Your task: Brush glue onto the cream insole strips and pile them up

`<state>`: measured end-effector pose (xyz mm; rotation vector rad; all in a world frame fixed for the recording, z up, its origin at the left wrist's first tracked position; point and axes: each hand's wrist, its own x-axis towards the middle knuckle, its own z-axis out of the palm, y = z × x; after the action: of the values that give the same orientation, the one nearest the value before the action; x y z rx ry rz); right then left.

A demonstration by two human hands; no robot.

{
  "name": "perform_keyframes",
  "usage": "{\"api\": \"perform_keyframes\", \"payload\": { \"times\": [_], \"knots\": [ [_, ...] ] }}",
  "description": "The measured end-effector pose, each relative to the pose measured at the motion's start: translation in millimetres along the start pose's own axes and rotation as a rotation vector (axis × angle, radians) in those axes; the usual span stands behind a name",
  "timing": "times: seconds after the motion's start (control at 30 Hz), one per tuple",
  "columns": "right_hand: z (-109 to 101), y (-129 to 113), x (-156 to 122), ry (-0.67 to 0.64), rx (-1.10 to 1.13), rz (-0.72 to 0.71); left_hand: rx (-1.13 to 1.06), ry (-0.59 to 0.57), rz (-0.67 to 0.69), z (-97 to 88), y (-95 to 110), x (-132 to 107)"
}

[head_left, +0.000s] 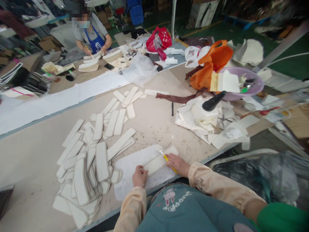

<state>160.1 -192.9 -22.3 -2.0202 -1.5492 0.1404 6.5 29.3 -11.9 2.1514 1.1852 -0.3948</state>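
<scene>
A white strip with rounded ends lies across a pale sheet at the table's front edge. My left hand is closed at the strip's left end, fingers pinched together on it. In my right hand is a brush with a yellow handle; its light tip points away from me, over the strip's upper edge. To the left, a large loose heap of similar white strips spreads over the table, many overlapping.
A white container with a black top stands on crumpled cloth at right, beside scissors. Behind are a lilac basin and an orange bag. Across the table a co-worker in a blue apron handles similar pale pieces.
</scene>
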Motion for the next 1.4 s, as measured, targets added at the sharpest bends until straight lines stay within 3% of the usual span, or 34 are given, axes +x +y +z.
{"api": "perform_keyframes", "payload": {
  "times": [0.07, 0.13, 0.3, 0.43, 0.77, 1.07, 1.17, 1.27, 1.4],
  "knots": [
    [7, -3, 2, 0.001, 0.010, 0.006, 0.008, -0.005, 0.005, -0.9, 2, -1],
    [8, 2, 2, 0.051, -0.013, 0.101, 0.018, -0.010, 0.018, -1.3, 4, -1],
    [-9, 35, -5, 0.120, -0.069, 0.336, 0.021, -0.011, 0.051, 0.7, 4, -1],
    [-19, 46, -5, 0.102, -0.045, 0.381, 0.014, -0.011, 0.051, 2.0, 3, 0],
    [-19, 50, 1, 0.121, 0.054, 0.465, 0.025, 0.000, 0.060, 5.5, 1, 1],
    [-27, 43, 7, 0.230, 0.225, 0.492, 0.012, 0.120, 0.089, 8.1, 2, -1],
    [-36, 32, 15, 0.287, 0.378, 0.513, -0.178, 0.125, 0.046, 10.5, 0, -4],
    [-54, 20, 32, 0.362, 0.542, 0.527, -0.586, 0.067, 0.011, 3.3, 8, -17],
    [-95, 10, 68, 0.494, 0.729, 0.547, -1.040, -0.305, -0.019, -29.3, 35, -54]
  ]
}}
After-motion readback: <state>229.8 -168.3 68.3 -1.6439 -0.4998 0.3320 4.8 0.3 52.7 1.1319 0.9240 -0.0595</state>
